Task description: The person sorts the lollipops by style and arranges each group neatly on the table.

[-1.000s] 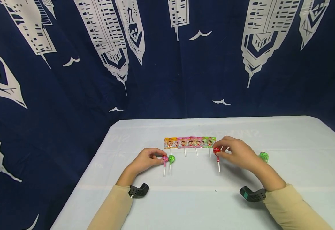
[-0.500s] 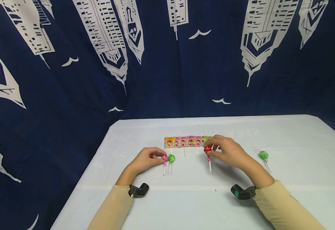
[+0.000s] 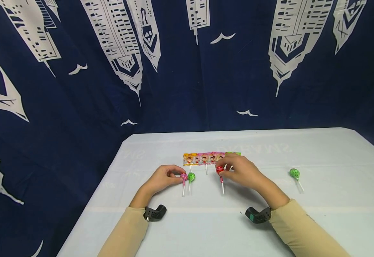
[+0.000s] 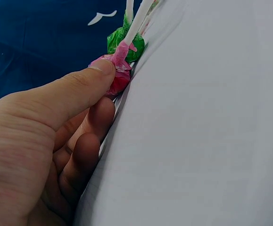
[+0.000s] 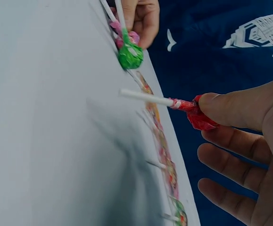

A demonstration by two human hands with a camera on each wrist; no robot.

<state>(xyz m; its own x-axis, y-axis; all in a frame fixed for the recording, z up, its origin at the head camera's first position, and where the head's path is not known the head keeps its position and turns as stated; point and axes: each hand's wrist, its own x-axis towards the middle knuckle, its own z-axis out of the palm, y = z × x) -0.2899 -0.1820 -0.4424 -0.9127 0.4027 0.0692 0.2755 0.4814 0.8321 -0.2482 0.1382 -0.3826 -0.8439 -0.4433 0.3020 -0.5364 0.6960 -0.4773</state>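
Note:
My left hand (image 3: 167, 179) pinches the head of a pink lollipop (image 4: 119, 77) between thumb and fingers, its stick toward me. Right beside it lies a green lollipop (image 3: 191, 177), also seen past the pink one in the left wrist view. My right hand (image 3: 242, 172) holds a red lollipop (image 5: 202, 115) by its wrapped head, the white stick pointing away from the fingers. The right wrist view shows it above the table with a shadow below. Behind both hands lies a row of flat wrapped lollipops (image 3: 204, 159); the right hand partly hides its right end.
Another green lollipop (image 3: 294, 174) lies apart on the right side of the white table (image 3: 334, 153). A dark blue cloth (image 3: 187, 89) with white building prints hangs behind the table. Black bands (image 3: 258, 215) are worn at both wrists.
My right hand has moved left with the red lollipop, toward the green and pink ones. The lone green lollipop at the right has come fully into sight. The left hand stays in place.

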